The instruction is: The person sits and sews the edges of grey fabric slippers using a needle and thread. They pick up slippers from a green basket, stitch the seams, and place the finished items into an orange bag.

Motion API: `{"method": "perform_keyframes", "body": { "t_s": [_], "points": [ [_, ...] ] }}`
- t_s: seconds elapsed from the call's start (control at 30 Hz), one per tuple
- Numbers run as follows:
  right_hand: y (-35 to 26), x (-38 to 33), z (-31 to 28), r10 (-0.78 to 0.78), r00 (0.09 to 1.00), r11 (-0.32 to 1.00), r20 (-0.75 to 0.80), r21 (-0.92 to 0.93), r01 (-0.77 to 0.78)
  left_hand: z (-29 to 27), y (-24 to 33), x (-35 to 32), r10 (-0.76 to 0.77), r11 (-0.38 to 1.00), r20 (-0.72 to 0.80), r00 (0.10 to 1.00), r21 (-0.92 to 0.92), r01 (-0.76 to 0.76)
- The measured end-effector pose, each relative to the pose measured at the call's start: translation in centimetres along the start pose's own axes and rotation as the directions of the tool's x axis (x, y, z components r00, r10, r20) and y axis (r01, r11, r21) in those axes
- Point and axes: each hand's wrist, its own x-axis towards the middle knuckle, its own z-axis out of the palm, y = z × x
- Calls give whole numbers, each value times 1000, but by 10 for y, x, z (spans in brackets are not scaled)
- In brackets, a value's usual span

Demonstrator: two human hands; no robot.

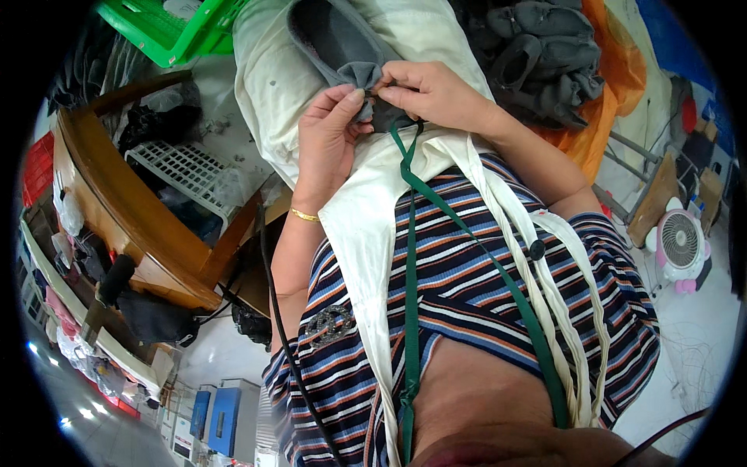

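A grey cloth shoe (331,43) with a soft bow (359,75) at its near end lies on the white apron (268,86) over my lap. My left hand (333,128) pinches the grey fabric just below the bow between thumb and fingers. From the other side my right hand (432,92) is closed, its thumb and fingertips pinched at the bow's right edge. Whether a needle or thread is between those fingertips is too small to tell. A dark green ribbon (412,288) hangs from my neck down to a dark object near the shoe, mostly hidden.
Several similar grey shoes (556,54) are piled at the far right on an orange bag (615,70). At left stand a curved wooden table (117,187) and a white plastic basket (183,173). A green crate (167,35) sits far left; a small pink-and-white fan (679,237) stands right.
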Motion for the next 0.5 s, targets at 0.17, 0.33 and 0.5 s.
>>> {"method": "perform_keyframes", "body": {
  "t_s": [0.17, 0.33, 0.5],
  "points": [
    [0, 3, 6, 61, 998, 992, 21, 108, -63, 0, -3, 1, 47, 999, -27, 999, 26, -46],
    [-2, 4, 7, 123, 992, 988, 37, 87, -125, 1, 0, -1, 37, 997, -13, 999, 63, -36],
    [-3, 5, 6, 185, 982, 968, 45, 163, -190, 3, 0, -1, 30, 995, -33, 999, 99, -27]
  ]
}}
